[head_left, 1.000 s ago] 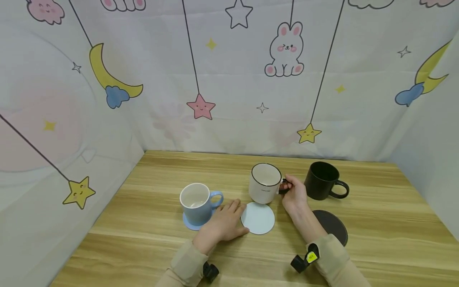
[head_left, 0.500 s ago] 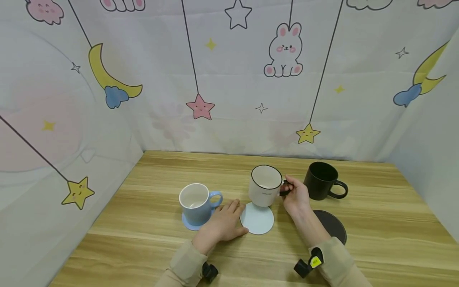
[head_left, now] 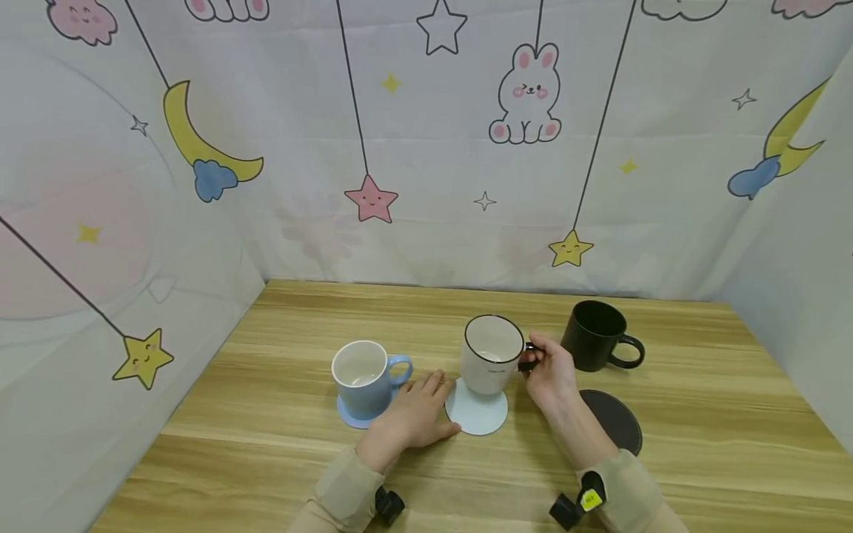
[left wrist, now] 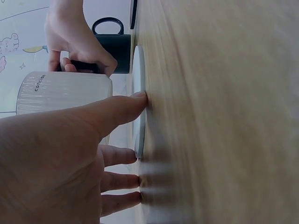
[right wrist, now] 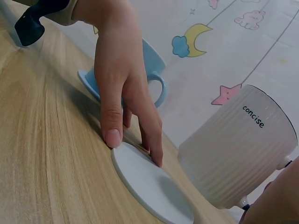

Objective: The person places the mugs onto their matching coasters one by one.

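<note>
My right hand (head_left: 552, 374) grips the black handle of a white, black-rimmed mug (head_left: 489, 363) marked "concise". In the left wrist view a gap shows between the mug's base (left wrist: 105, 86) and a round pale coaster (left wrist: 139, 114); in the head view the mug overlaps the coaster's far part. My left hand (head_left: 415, 416) lies palm down at the left of this coaster, fingers extended, with thumb and fingertips right at its edge, as the right wrist view also shows. Just left of that hand, a light blue mug (head_left: 365, 389) stands on a blue coaster (head_left: 348, 420).
Behind my right hand stands a black mug (head_left: 589, 337), handle to the right. A black round coaster (head_left: 616, 423) lies on the wooden table (head_left: 720, 414), partly covered by my right forearm. A white printed curtain (head_left: 426, 244) closes off the back and sides.
The white mug has come toward me along with my right hand, from behind the pale coaster to over its far part. My left hand has stayed in place.
</note>
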Action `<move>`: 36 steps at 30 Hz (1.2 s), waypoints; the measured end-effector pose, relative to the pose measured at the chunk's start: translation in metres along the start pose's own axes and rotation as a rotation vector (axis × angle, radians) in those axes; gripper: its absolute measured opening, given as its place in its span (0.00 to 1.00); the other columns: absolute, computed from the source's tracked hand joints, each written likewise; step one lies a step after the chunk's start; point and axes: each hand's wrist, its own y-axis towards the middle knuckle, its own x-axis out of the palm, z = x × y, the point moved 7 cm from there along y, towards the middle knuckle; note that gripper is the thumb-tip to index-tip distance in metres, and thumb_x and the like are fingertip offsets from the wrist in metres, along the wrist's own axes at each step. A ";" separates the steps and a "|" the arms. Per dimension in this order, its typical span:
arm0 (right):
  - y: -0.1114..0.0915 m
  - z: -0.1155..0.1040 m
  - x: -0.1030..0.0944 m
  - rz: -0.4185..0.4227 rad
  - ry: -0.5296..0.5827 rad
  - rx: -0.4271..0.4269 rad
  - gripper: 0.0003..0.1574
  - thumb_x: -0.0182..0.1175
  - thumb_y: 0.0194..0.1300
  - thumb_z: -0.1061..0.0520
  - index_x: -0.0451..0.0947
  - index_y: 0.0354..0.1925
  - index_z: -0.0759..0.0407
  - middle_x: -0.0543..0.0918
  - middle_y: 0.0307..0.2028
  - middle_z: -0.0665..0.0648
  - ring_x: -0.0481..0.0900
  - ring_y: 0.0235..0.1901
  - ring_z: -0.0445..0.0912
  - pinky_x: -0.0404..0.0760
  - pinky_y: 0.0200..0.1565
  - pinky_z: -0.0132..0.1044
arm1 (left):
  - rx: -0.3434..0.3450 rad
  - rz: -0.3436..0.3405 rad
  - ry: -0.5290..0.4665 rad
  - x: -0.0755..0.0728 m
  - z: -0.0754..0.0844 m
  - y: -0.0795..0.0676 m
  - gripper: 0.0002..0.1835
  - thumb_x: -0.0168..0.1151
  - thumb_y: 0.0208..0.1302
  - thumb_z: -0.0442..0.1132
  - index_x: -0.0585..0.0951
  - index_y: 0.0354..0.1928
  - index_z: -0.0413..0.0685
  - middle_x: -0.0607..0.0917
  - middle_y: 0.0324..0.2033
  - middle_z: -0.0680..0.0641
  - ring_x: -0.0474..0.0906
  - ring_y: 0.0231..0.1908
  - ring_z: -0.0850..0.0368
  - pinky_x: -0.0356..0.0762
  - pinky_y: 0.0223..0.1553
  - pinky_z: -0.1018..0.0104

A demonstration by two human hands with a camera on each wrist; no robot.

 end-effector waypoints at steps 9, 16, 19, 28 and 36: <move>-0.008 0.005 -0.001 -0.004 -0.033 0.009 0.27 0.41 0.84 0.63 0.70 0.24 0.56 0.65 0.18 0.48 0.67 0.25 0.40 0.68 0.39 0.28 | 0.000 -0.008 -0.010 0.003 -0.001 0.002 0.40 0.67 0.75 0.56 0.68 0.79 0.42 0.64 0.80 0.37 0.60 0.80 0.39 0.63 0.76 0.37; -0.013 0.008 -0.002 0.004 -0.071 0.001 0.27 0.40 0.84 0.63 0.72 0.25 0.54 0.65 0.19 0.47 0.67 0.26 0.39 0.66 0.41 0.28 | 0.007 0.000 -0.004 0.001 0.000 0.000 0.40 0.67 0.75 0.56 0.69 0.79 0.42 0.65 0.80 0.36 0.60 0.80 0.39 0.64 0.75 0.37; -0.014 0.008 -0.002 0.009 -0.077 0.000 0.26 0.41 0.84 0.63 0.72 0.26 0.54 0.65 0.19 0.47 0.67 0.26 0.39 0.66 0.41 0.28 | 0.006 -0.005 -0.011 0.002 -0.001 0.000 0.41 0.67 0.75 0.56 0.68 0.79 0.41 0.65 0.80 0.37 0.60 0.80 0.39 0.63 0.76 0.37; -0.017 0.011 -0.003 -0.002 -0.094 -0.005 0.27 0.40 0.83 0.64 0.70 0.24 0.52 0.66 0.18 0.46 0.67 0.26 0.38 0.64 0.40 0.29 | 0.003 -0.006 -0.015 0.003 -0.002 0.001 0.41 0.67 0.75 0.56 0.67 0.80 0.41 0.64 0.80 0.37 0.59 0.80 0.39 0.62 0.76 0.38; -0.019 0.015 -0.006 -0.009 -0.101 -0.003 0.27 0.39 0.81 0.65 0.67 0.22 0.53 0.66 0.17 0.45 0.67 0.25 0.38 0.64 0.39 0.29 | 0.000 -0.012 -0.022 0.004 -0.002 0.000 0.42 0.66 0.75 0.57 0.67 0.80 0.40 0.63 0.81 0.37 0.58 0.81 0.39 0.61 0.77 0.37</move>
